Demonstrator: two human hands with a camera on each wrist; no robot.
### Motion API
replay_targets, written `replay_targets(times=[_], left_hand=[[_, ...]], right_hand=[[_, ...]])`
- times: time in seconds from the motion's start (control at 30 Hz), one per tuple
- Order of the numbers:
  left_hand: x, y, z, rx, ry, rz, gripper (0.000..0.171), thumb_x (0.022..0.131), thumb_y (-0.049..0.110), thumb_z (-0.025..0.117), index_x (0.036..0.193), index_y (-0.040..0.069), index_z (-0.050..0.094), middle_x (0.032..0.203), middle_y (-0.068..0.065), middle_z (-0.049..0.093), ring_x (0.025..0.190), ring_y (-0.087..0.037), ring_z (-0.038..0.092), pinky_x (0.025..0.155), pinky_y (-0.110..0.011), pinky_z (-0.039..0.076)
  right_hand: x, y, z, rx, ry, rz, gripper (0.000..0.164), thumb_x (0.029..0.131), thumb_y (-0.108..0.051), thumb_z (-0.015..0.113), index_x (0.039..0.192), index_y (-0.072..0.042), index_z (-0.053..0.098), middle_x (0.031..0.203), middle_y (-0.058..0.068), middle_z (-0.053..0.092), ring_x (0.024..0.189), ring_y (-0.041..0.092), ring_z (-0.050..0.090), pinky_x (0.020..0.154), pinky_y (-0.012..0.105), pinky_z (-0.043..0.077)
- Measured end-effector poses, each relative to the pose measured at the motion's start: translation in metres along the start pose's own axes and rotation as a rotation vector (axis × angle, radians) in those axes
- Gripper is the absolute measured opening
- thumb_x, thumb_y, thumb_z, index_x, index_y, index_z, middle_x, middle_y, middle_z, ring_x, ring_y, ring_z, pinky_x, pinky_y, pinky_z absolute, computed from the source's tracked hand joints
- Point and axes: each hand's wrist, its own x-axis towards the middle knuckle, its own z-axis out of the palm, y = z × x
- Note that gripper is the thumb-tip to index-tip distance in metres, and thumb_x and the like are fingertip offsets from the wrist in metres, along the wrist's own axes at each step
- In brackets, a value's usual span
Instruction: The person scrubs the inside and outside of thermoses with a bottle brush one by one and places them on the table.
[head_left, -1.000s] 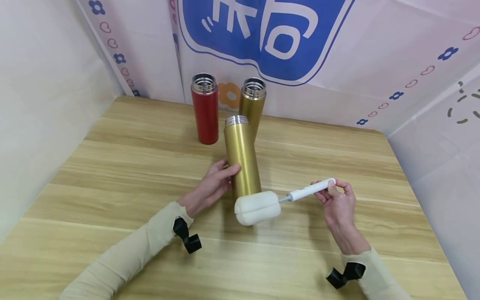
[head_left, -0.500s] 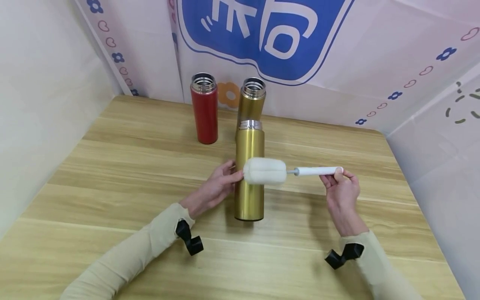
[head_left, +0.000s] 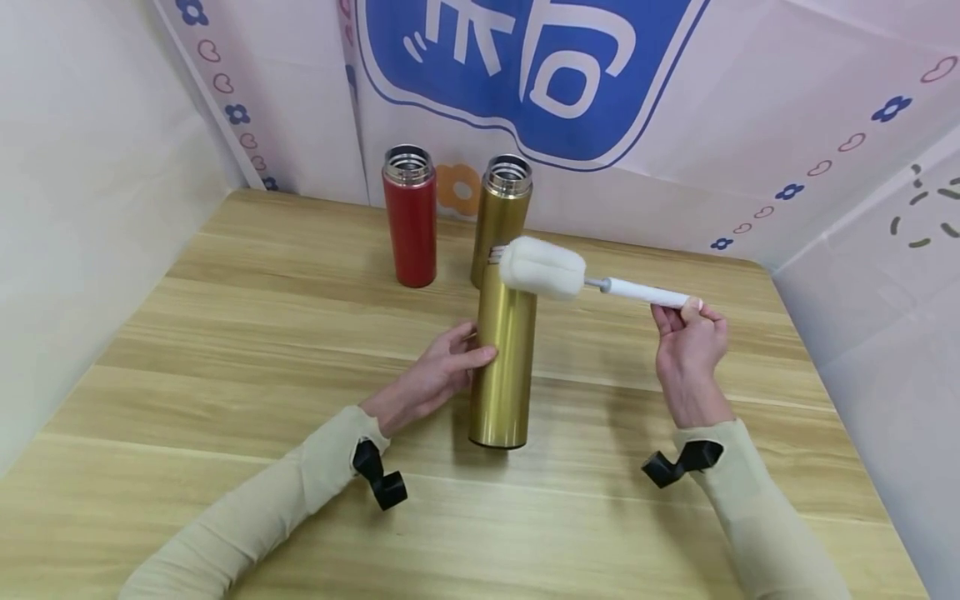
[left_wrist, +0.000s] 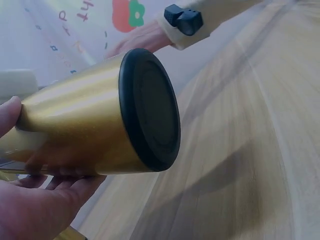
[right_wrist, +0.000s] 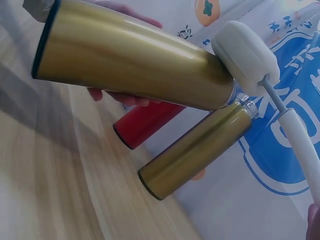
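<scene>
My left hand [head_left: 435, 373] grips a gold thermos bottle [head_left: 504, 358] around its side, thumb across the front. In the left wrist view the black base of this bottle [left_wrist: 152, 110] is off the table, tilted toward the camera. My right hand [head_left: 692, 354] pinches the end of the white handle of a bottle brush [head_left: 648, 293]. The brush's white sponge head [head_left: 543, 267] overlaps the bottle's silver neck in the head view. From the right wrist, the sponge head [right_wrist: 245, 57] appears beside the bottle's neck, outside it. Whether they touch I cannot tell.
A red thermos bottle [head_left: 411, 225] and a second gold thermos bottle [head_left: 501, 212] stand upright without lids at the back of the wooden table [head_left: 300, 300]. A printed cloth backdrop [head_left: 637, 183] hangs behind them.
The right hand has moved up and away, carrying the brush from the bottle's base to its neck. The held bottle has shifted slightly right and changed its tilt. The standing bottles stay put.
</scene>
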Motion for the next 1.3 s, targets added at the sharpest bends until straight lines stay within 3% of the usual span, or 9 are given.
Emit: replay_targets(times=[0.13,0.4,0.5,0.63,0.83,1.03,1.3], left_hand=[[0.0016,-0.0003,0.0015,-0.007,-0.006,0.006,0.059,0.089,0.017,0.055,0.140,0.001,0.030,0.115,-0.003,0.052,0.101,-0.015,0.057,0.094,-0.034,0.048],[0.0054,-0.0046,0.0052,0.027,0.058,-0.017,0.070,0.082,0.026,0.069,0.137,0.002,0.032,0.111,-0.006,0.055,0.096,-0.016,0.059,0.088,-0.035,0.050],[0.0055,-0.0056,0.0057,-0.018,0.059,-0.018,0.069,0.084,0.025,0.066,0.137,0.002,0.029,0.110,-0.006,0.056,0.096,-0.016,0.060,0.089,-0.037,0.050],[0.0045,-0.0048,0.0050,-0.063,0.046,-0.013,0.054,0.091,0.020,0.053,0.136,0.001,0.030,0.108,-0.003,0.057,0.096,-0.015,0.059,0.089,-0.036,0.049],[0.0033,-0.0042,0.0029,-0.077,0.013,-0.008,0.036,0.096,0.019,0.042,0.127,0.001,0.039,0.100,0.001,0.061,0.093,-0.013,0.060,0.087,-0.032,0.048],[0.0027,-0.0026,0.0046,-0.078,-0.012,0.016,0.043,0.096,0.019,0.042,0.133,-0.001,0.034,0.103,0.002,0.060,0.096,-0.012,0.059,0.088,-0.032,0.048],[0.0025,-0.0002,0.0041,-0.057,0.030,0.008,0.039,0.098,0.020,0.040,0.132,0.001,0.033,0.104,0.001,0.058,0.096,-0.012,0.058,0.087,-0.032,0.048]], right_hand=[[0.0008,-0.0011,0.0027,0.004,0.003,0.010,0.018,0.094,-0.002,0.047,0.084,-0.007,0.032,0.087,0.013,0.050,0.059,0.023,0.067,0.058,0.033,0.058],[-0.0020,0.0031,0.0034,-0.018,-0.005,-0.003,0.018,0.094,0.000,0.046,0.083,-0.007,0.033,0.090,0.012,0.047,0.059,0.023,0.068,0.058,0.031,0.058],[-0.0030,0.0040,0.0024,-0.022,-0.009,-0.006,0.018,0.094,-0.001,0.046,0.083,-0.006,0.033,0.088,0.012,0.047,0.059,0.022,0.068,0.058,0.031,0.058],[-0.0027,0.0040,-0.0014,-0.022,-0.009,-0.002,0.018,0.094,-0.001,0.047,0.083,-0.006,0.034,0.087,0.012,0.048,0.057,0.021,0.067,0.057,0.031,0.058],[-0.0002,0.0038,-0.0038,-0.011,-0.007,-0.004,0.019,0.093,-0.001,0.048,0.081,-0.007,0.034,0.086,0.010,0.047,0.055,0.020,0.066,0.055,0.031,0.057],[0.0005,0.0047,-0.0024,-0.016,0.007,-0.004,0.018,0.093,-0.001,0.048,0.083,-0.007,0.034,0.087,0.011,0.047,0.056,0.021,0.066,0.056,0.031,0.058],[-0.0026,0.0064,-0.0044,-0.069,-0.028,-0.050,0.019,0.093,0.002,0.047,0.082,-0.007,0.034,0.079,0.011,0.049,0.052,0.019,0.066,0.053,0.029,0.057]])
